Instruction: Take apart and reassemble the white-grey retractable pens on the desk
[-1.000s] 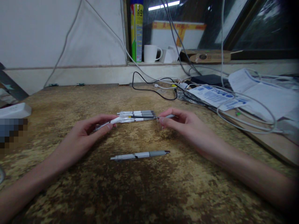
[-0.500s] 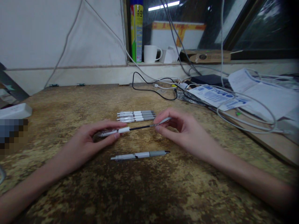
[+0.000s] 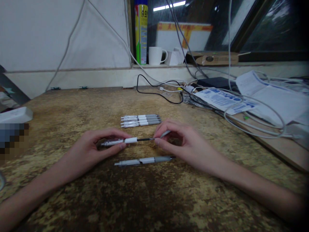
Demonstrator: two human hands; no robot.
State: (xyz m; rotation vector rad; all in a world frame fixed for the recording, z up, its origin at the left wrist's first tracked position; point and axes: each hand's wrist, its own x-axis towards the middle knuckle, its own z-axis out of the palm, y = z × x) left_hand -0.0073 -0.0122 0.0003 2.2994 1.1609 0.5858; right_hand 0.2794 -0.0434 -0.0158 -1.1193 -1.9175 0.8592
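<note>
Currently on the tabletop (image 3: 96, 203): row of pens (image 3: 141, 120). Nearer the person than the row: white barrel (image 3: 131, 140), left hand (image 3: 95, 145) pinching it; dark refill (image 3: 144, 139), jutting from it; grey grip (image 3: 165, 133), right hand (image 3: 189, 141) pinching it; single pen (image 3: 146, 160), lying farthest from the row.

Head-worn view, facing forward and down, hands (image 3: 193, 146) near

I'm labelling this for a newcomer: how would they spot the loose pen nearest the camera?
On the worn table, find the left hand and right hand holding a dismantled pen. Nearer the camera lies the white-and-gray pen. It's whole and lies apart from the row of pens farther back.
</note>
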